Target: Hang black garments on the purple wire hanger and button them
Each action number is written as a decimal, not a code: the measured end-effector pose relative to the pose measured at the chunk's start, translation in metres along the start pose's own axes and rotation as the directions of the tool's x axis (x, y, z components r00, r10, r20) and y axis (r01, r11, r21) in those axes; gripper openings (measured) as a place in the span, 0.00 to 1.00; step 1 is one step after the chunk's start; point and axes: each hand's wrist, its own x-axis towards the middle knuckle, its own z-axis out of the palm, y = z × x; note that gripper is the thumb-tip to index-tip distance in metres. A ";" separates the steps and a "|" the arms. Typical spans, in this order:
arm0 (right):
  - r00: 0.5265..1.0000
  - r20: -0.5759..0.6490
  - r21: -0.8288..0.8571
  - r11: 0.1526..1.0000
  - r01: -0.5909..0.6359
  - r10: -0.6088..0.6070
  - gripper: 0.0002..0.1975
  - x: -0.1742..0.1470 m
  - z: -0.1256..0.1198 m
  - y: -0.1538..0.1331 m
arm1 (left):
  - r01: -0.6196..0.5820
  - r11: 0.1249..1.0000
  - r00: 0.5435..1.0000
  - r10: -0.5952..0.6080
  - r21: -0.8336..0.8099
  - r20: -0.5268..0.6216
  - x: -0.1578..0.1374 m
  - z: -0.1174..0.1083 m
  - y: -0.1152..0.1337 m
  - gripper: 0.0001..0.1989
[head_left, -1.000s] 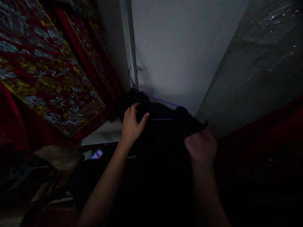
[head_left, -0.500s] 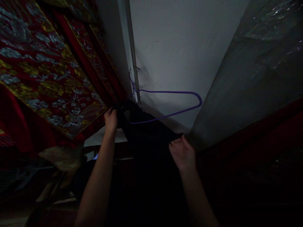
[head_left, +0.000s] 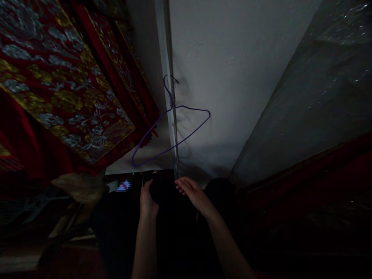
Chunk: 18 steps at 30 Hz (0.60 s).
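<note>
A thin purple clothes hanger (head_left: 190, 133) hangs bare and slightly tilted by its hook from an upright pale pole (head_left: 166, 46). Below its lower bar, my left hand (head_left: 148, 199) is closed on a black garment (head_left: 158, 180), with the thumb pointing up. My right hand (head_left: 193, 192) is just right of the pole's lower part, its fingers curled in. Whatever those fingers hold, if anything, is lost in the dark. The garment's outline blends into the black area between and below my hands.
Red cloth with gold and silver embroidery (head_left: 68, 93) hangs at left. A pale wall (head_left: 221, 77) stands behind the pole. Clear plastic sheeting (head_left: 314, 85) covers the right side. A small lit, blurred patch (head_left: 123, 186) shows low at left. Light is dim.
The black garment has come down off the purple hanger, which now hangs bare and has swung round. Both hands have moved lower, and the right hand has come in toward the left.
</note>
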 end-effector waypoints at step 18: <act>0.855 0.463 -0.165 0.970 -0.177 0.234 0.22 -0.009 -0.004 -0.066 | -0.440 0.875 0.843 0.325 0.202 0.429 -0.034 0.015 0.044 0.26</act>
